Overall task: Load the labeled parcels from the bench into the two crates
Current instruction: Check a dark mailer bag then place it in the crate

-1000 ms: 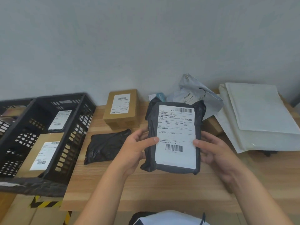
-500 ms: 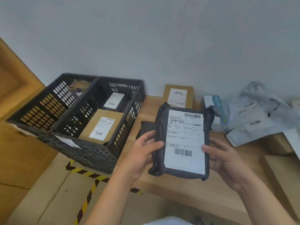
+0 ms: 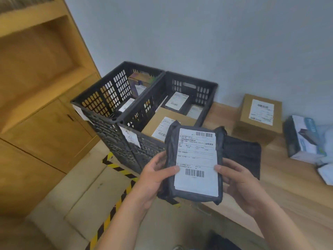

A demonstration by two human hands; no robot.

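Black perforated crates (image 3: 115,94), black parcel (image 3: 195,163) (white barcoded label), brown boxes (image 3: 259,116), yellow-black striped floor tape (image 3: 115,166).

Single head-worn wide-angle view, looking forward and down from above the bench (image 3: 288,195) edge. Bench near; grey wall (image 3: 198,33) closes the background.

A dark parcel (image 3: 194,163) (white label facing up) is gripped at its edges by the left hand (image 3: 155,179) and right hand (image 3: 237,181), in front of two black crates (image 3: 142,105), apparently part filled.
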